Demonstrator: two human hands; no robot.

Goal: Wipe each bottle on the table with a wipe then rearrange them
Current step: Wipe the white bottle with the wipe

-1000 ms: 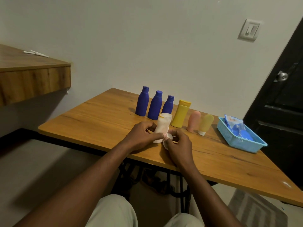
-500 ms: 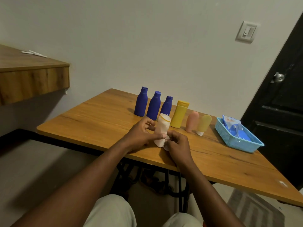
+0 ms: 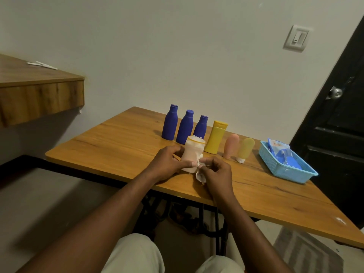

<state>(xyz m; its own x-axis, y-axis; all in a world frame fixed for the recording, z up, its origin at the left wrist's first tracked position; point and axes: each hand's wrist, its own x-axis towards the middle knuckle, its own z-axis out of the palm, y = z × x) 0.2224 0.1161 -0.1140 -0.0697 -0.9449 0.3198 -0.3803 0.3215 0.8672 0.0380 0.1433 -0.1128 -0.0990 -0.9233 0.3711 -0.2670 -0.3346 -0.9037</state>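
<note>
My left hand (image 3: 167,164) grips a pale cream bottle (image 3: 192,154) standing near the front of the wooden table (image 3: 118,146). My right hand (image 3: 215,175) pinches a white wipe (image 3: 200,175) against the bottle's lower right side. Behind them stands a row: three blue bottles (image 3: 169,123) (image 3: 185,128) (image 3: 201,127), a yellow bottle (image 3: 215,136), a pink tube (image 3: 230,145) and a pale yellow tube (image 3: 245,149), both tubes resting cap down.
A light blue basket (image 3: 285,170) with a blue wipes pack (image 3: 279,149) sits at the table's right. A wooden shelf (image 3: 39,95) juts out at the left. A black door (image 3: 334,125) stands at the right, a rug (image 3: 305,251) on the floor below.
The cream bottle has been turned and tilted slightly in my left hand. My right hand has shifted the wipe around the bottle's lower part. The row behind has not moved.
</note>
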